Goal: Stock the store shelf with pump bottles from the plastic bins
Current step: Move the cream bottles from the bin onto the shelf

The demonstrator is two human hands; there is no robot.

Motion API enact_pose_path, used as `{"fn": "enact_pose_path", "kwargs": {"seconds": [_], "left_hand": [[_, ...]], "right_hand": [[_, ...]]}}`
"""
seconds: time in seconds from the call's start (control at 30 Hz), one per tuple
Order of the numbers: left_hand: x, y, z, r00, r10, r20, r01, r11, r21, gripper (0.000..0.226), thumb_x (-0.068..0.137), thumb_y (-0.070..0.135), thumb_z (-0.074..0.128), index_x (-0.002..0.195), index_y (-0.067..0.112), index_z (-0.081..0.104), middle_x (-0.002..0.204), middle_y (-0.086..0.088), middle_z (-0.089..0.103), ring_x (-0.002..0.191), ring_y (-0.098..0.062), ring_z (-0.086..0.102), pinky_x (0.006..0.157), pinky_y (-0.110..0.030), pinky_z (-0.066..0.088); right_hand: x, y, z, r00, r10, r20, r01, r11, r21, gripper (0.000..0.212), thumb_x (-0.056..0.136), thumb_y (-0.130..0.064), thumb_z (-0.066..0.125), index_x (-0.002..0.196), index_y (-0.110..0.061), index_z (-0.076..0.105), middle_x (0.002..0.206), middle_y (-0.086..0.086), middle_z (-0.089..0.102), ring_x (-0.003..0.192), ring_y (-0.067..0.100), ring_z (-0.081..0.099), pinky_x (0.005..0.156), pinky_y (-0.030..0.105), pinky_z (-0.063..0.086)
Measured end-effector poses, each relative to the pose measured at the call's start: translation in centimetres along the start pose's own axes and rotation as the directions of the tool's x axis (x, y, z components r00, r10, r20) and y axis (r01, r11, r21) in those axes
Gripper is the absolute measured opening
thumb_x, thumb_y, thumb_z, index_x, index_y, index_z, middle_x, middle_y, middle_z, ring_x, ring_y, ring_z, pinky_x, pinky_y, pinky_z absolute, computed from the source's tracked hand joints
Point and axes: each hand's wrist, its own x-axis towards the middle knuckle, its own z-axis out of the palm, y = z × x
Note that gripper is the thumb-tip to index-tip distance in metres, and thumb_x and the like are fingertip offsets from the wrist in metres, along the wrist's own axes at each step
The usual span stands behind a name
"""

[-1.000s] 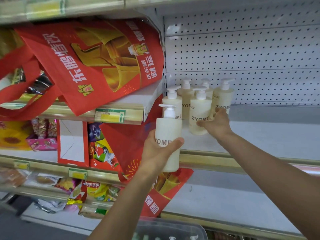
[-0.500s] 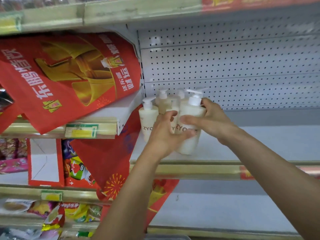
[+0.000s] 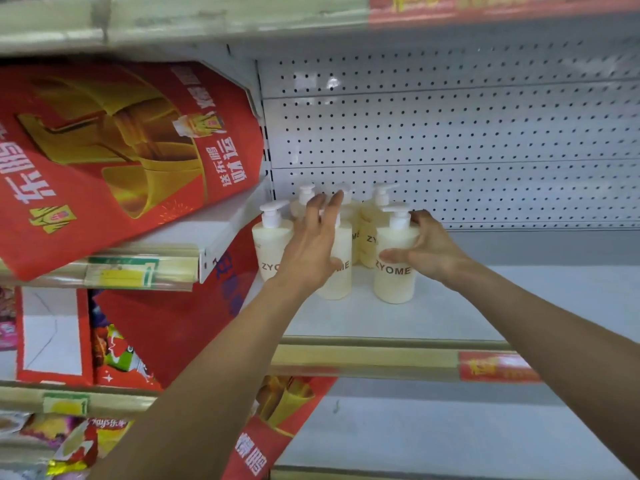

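Cream pump bottle (image 3: 394, 268) in my right hand (image 3: 427, 252); left hand (image 3: 313, 244) spread wide; I'd square labels forward.

A red bag (image 3: 114, 157) with gold artwork and white Chinese characters fills the upper left of the frame, lying tilted on the neighbouring shelf. A green-and-yellow price tag (image 3: 121, 271) sits on the rail just below it. Lower left, red boxes (image 3: 52, 336) stand upright, with snack packets (image 3: 79, 445) on the level beneath. A white pegboard (image 3: 467, 133) covers the upper right. At right centre, a red label (image 3: 495, 367) is stuck to a rail.
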Motion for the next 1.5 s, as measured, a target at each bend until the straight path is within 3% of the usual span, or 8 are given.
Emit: {"fn": "enact_pose_path", "kwargs": {"seconds": [0.33,0.5,0.63,0.73,0.93,1.13,1.27,1.5], "left_hand": [[1.4,-0.6,0.6,1.0,-0.002,0.017,0.001,1.0,0.026,0.118,0.066,0.013,0.087,0.154,0.027,0.009,0.156,-0.007,0.011,0.132,-0.031,0.038,0.098,-0.042,0.048],[0.1,0.1,-0.5,1.0,-0.017,0.007,0.016,0.996,0.086,0.105,0.074,0.033,0.082,0.154,0.022,0.015,0.159,-0.007,0.007,0.141,-0.031,0.029,0.111,-0.041,0.037],[-3.6,1.3,-2.3,0.994,0.028,-0.106,-0.016,0.994,0.11,0.084,0.081,0.044,0.072,0.149,0.021,0.029,0.157,-0.003,0.022,0.139,-0.027,0.032,0.114,-0.04,0.028],[-7.1,1.1,-3.6,0.984,0.023,-0.176,-0.006,0.995,0.095,0.073,0.082,0.045,0.068,0.145,0.023,0.038,0.145,0.0,0.041,0.133,-0.023,0.039,0.11,-0.04,0.03],[-14.8,-1.4,-3.7,0.993,0.03,-0.11,-0.013,0.989,0.15,0.063,0.081,0.044,0.068,0.137,0.022,0.049,0.128,0.0,0.056,0.116,-0.027,0.053,0.092,-0.043,0.044],[-22.5,-6.0,-1.7,0.986,-0.076,0.149,0.068,0.996,0.057,0.06,0.082,0.046,0.065,0.136,0.024,0.049,0.129,-0.001,0.056,0.117,-0.027,0.054,0.091,-0.041,0.047],[-27.9,-9.3,1.0,0.913,-0.183,0.365,0.2,0.98,-0.01,0.059,0.087,0.046,0.062,0.14,0.028,0.043,0.134,0.003,0.052,0.12,-0.022,0.054,0.09,-0.039,0.048],[-34.9,-12.8,7.4,0.701,-0.349,0.622,0.505,0.858,-0.089,0.055,0.087,0.043,0.065,0.136,0.025,0.047,0.127,0.005,0.058,0.113,-0.015,0.057,0.088,-0.024,0.041]], "right_hand": [[1.4,0.1,0.4,0.999,0.018,0.044,-0.016,0.999,-0.03,0.075,0.073,-0.02,0.083,0.131,-0.016,0.035,0.103,-0.015,0.053,0.106,0.017,0.057,0.086,0.033,0.047],[0.3,-0.5,0.3,1.0,0.025,-0.004,-0.025,0.995,-0.093,0.093,0.077,-0.026,0.079,0.148,-0.018,0.021,0.141,0.002,0.041,0.13,0.022,0.042,0.103,0.041,0.041],[-4.0,-2.1,0.8,0.963,-0.202,-0.179,0.115,0.907,-0.405,0.081,0.084,-0.032,0.07,0.149,-0.018,0.023,0.148,0.005,0.033,0.136,0.025,0.031,0.103,0.042,0.036],[-8.0,-2.9,1.9,0.888,-0.438,-0.142,0.266,0.74,-0.618,0.064,0.086,-0.031,0.066,0.141,-0.014,0.04,0.14,0.007,0.043,0.125,0.03,0.043,0.095,0.043,0.04],[-14.3,-2.8,6.4,0.844,-0.523,-0.119,0.301,0.645,-0.702,0.051,0.081,-0.031,0.065,0.128,-0.011,0.054,0.119,0.008,0.06,0.102,0.031,0.057,0.078,0.041,0.048],[-19.6,0.1,12.6,0.955,-0.296,-0.01,0.232,0.769,-0.595,0.045,0.088,-0.028,0.063,0.131,-0.017,0.052,0.123,0.004,0.058,0.11,0.026,0.056,0.078,0.037,0.046],[-22.6,4.0,17.2,0.991,-0.072,0.114,0.121,0.846,-0.52,0.045,0.09,-0.032,0.06,0.133,-0.023,0.05,0.129,-0.006,0.054,0.116,0.016,0.054,0.081,0.035,0.049],[-25.6,13.6,23.9,0.851,0.393,0.347,-0.242,0.881,-0.406,0.046,0.086,-0.03,0.066,0.125,-0.01,0.052,0.118,0.002,0.06,0.11,0.022,0.058,0.091,0.037,0.047]]}}
